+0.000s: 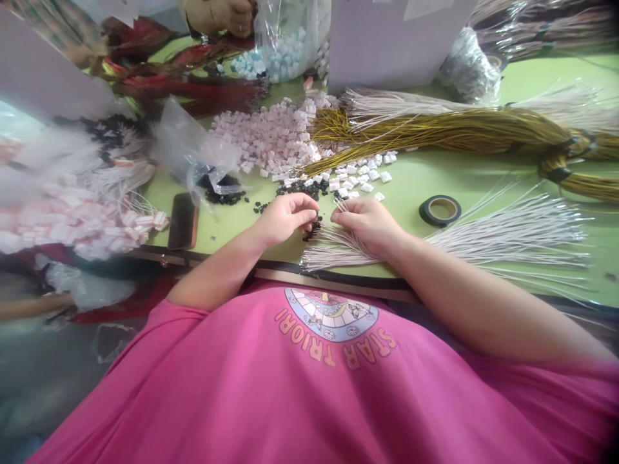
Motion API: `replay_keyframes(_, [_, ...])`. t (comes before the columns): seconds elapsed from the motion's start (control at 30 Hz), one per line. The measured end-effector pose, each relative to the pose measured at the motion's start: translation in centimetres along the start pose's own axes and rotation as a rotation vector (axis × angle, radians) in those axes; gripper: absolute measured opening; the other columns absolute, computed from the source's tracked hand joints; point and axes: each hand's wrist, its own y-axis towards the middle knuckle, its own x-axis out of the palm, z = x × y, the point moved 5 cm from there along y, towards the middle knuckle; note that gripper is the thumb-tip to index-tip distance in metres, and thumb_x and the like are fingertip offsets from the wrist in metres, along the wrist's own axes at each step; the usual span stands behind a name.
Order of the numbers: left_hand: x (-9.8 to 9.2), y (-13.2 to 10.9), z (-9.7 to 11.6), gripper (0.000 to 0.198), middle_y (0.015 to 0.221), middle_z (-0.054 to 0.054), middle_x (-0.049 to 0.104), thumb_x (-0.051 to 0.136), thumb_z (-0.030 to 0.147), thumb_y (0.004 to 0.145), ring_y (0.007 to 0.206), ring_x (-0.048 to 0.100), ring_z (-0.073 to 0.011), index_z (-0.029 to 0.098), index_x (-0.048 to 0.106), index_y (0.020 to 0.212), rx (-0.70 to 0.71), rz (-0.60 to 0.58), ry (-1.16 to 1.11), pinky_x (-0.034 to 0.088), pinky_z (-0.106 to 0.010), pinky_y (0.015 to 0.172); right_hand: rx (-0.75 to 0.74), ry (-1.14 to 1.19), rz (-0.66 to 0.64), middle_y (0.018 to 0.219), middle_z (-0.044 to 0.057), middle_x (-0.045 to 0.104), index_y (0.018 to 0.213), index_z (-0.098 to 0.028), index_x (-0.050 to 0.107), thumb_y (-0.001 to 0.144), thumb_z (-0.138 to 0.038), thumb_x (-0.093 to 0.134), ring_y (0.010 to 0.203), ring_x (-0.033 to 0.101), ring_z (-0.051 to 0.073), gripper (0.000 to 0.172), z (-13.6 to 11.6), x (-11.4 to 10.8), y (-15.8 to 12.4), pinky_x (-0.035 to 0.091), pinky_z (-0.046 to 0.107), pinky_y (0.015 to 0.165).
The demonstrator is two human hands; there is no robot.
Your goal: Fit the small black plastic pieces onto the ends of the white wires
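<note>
My left hand (291,218) is closed in a pinch, with what looks like a small black plastic piece at its fingertips. To the right of it, my right hand (368,222) is shut on white wires, whose tips poke out past thumb and forefinger. The two hands are close together but apart. Beneath the right hand and forearm lies a bundle of white wires (512,235) with metal tips. Small black pieces (302,187) are scattered just beyond the hands, and some lie under the left fingertips. A heap of white plastic connectors (271,138) spreads behind them.
A roll of black tape (440,211) lies right, a phone (183,221) left. Yellow-brown wires (435,129) stretch across the back right. Clear plastic bags (181,145) and more white connectors (82,219) are at left. Another person's hand (232,16) shows beyond the dividers.
</note>
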Motion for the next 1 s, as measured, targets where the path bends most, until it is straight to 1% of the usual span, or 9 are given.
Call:
replay_keyframes(0.07, [0.4, 0.5, -0.9, 0.010, 0.070, -0.001, 0.062, 0.061, 0.015, 0.076, 0.056, 0.056, -0.0069, 0.013, 0.058, 0.086, -0.035, 0.013, -0.156, 0.045, -0.021, 0.055, -0.006, -0.058, -0.010, 0.046, -0.005, 0.040, 0.060, -0.014, 0.055, 0.067, -0.026, 0.060, 0.045, 0.035, 0.006, 0.014, -0.2, 0.1, -0.1, 0.028, 0.023, 0.046])
replay_keyframes(0.13, [0.5, 0.8, -1.5, 0.012, 0.071, 0.000, 0.062, 0.062, 0.013, 0.075, 0.057, 0.057, -0.0071, 0.013, 0.058, 0.086, -0.034, 0.021, -0.234, 0.046, -0.021, 0.054, -0.006, -0.098, -0.023, 0.047, -0.005, 0.039, 0.060, -0.014, 0.054, 0.068, -0.027, 0.058, 0.046, 0.034, 0.006, 0.016, -0.4, 0.1, -0.2, 0.027, 0.023, 0.046])
replay_keyframes(0.3, [0.6, 0.9, -1.9, 0.011, 0.071, -0.001, 0.064, 0.063, 0.016, 0.075, 0.057, 0.058, -0.0073, 0.013, 0.060, 0.085, -0.016, 0.011, -0.220, 0.047, -0.021, 0.056, -0.020, -0.149, -0.071, 0.050, -0.004, 0.043, 0.061, -0.014, 0.054, 0.070, -0.028, 0.055, 0.049, 0.037, 0.007, 0.017, -0.8, 0.3, -0.4, 0.030, 0.023, 0.049])
replay_keyframes(0.43, [0.6, 0.7, -1.8, 0.014, 0.067, 0.000, 0.064, 0.065, 0.019, 0.073, 0.058, 0.058, -0.0080, 0.013, 0.063, 0.086, 0.007, 0.028, -0.125, 0.049, -0.024, 0.061, -0.026, -0.179, -0.081, 0.051, -0.004, 0.043, 0.060, -0.015, 0.053, 0.071, -0.030, 0.054, 0.050, 0.037, 0.007, 0.019, -0.9, 0.3, -0.5, 0.029, 0.023, 0.049])
replay_keyframes(0.57, [0.7, 0.5, -1.7, 0.022, 0.081, -0.003, 0.068, 0.069, 0.019, 0.067, 0.069, 0.062, -0.0109, 0.014, 0.065, 0.088, 0.031, 0.066, -0.043, 0.051, -0.027, 0.070, -0.034, -0.227, -0.101, 0.052, -0.004, 0.041, 0.060, -0.015, 0.051, 0.072, -0.032, 0.053, 0.051, 0.037, 0.008, 0.021, -0.7, 0.3, -0.4, 0.030, 0.023, 0.049])
replay_keyframes(0.7, [1.2, 0.4, -2.2, 0.021, 0.078, -0.003, 0.069, 0.069, 0.025, 0.068, 0.067, 0.062, -0.0122, 0.013, 0.068, 0.086, 0.034, 0.083, 0.018, 0.051, -0.027, 0.066, -0.053, -0.272, -0.130, 0.055, -0.004, 0.042, 0.062, -0.015, 0.052, 0.073, -0.033, 0.052, 0.053, 0.037, 0.008, 0.021, -0.8, 0.4, -0.4, 0.030, 0.023, 0.050])
replay_keyframes(0.77, [1.4, 0.4, -2.2, 0.020, 0.079, -0.004, 0.069, 0.068, 0.026, 0.069, 0.069, 0.062, -0.0128, 0.014, 0.068, 0.085, 0.062, 0.090, 0.059, 0.051, -0.026, 0.066, -0.058, -0.283, -0.143, 0.055, -0.004, 0.042, 0.062, -0.014, 0.053, 0.073, -0.033, 0.052, 0.053, 0.037, 0.007, 0.022, -0.9, 0.5, -0.4, 0.030, 0.023, 0.050])
replay_keyframes(0.9, [1.1, -0.2, -0.8, 0.014, 0.084, -0.004, 0.068, 0.065, 0.024, 0.074, 0.077, 0.062, -0.0135, 0.015, 0.068, 0.084, 0.175, 0.107, 0.300, 0.050, -0.028, 0.074, -0.098, -0.297, -0.108, 0.054, -0.003, 0.043, 0.062, -0.014, 0.056, 0.073, -0.035, 0.054, 0.054, 0.038, 0.008, 0.024, -0.8, 0.4, -0.2, 0.030, 0.023, 0.052])
replay_keyframes(1.0, [-0.3, -0.2, 0.4, 0.014, 0.089, -0.004, 0.066, 0.062, 0.021, 0.076, 0.083, 0.060, -0.0151, 0.018, 0.068, 0.087, 0.191, 0.025, 0.549, 0.048, -0.031, 0.080, -0.138, -0.271, -0.029, 0.061, 0.000, 0.053, 0.066, -0.013, 0.062, 0.072, -0.036, 0.057, 0.060, 0.044, 0.010, 0.025, -0.8, 0.1, -0.1, 0.036, 0.025, 0.058])
